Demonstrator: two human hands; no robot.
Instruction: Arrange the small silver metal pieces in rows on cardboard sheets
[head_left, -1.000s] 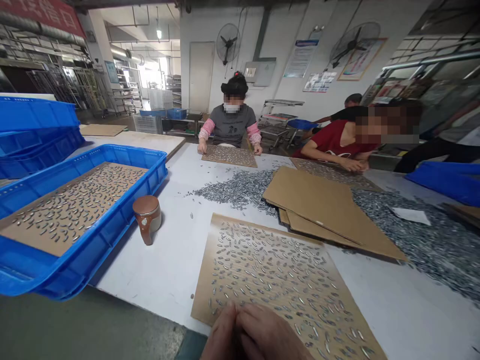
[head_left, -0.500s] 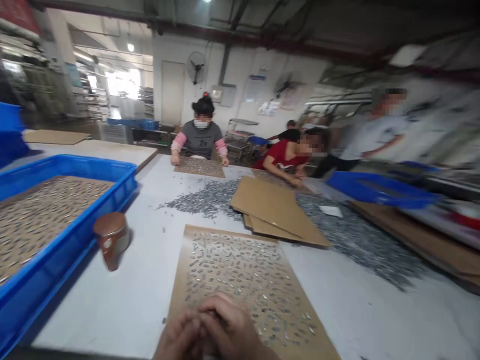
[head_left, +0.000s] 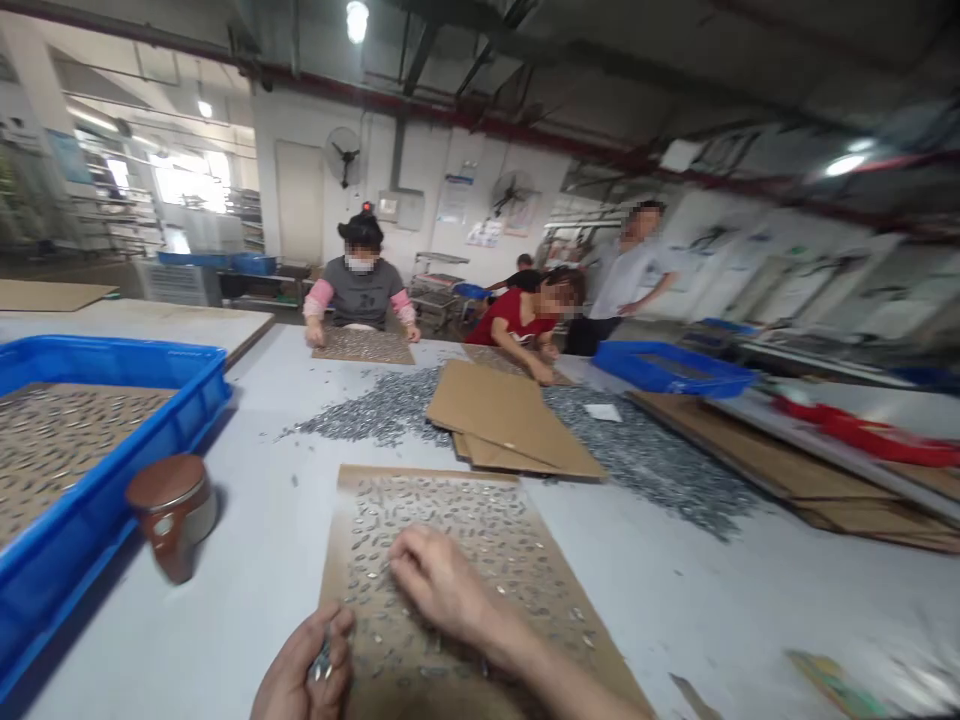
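Observation:
A brown cardboard sheet [head_left: 555, 570] lies on the white table before me, dotted with many small, shiny grey metal pieces [head_left: 487, 510]. My left hand [head_left: 311, 665] is at the sheet's near left edge, fingers curled round several of the metal pieces, which glint in its palm. Over the middle of the sheet is my right hand [head_left: 435, 575], its fingers bent together and pointing left. Whether a piece is between those fingertips is hidden.
At left stand a brown-lidded mug [head_left: 176, 505] and a blue tray [head_left: 187, 385] with a piece-covered sheet. Ahead, stacked cardboard [head_left: 510, 410] sits amid a heap of grey pieces [head_left: 382, 405]. Two people work across the table; another person [head_left: 626, 270] stands behind.
My hands, together over the near part of the sheet before, have parted. The left moved to the left, showing metal pieces in it; the right reached farther over the sheet. The view swung right.

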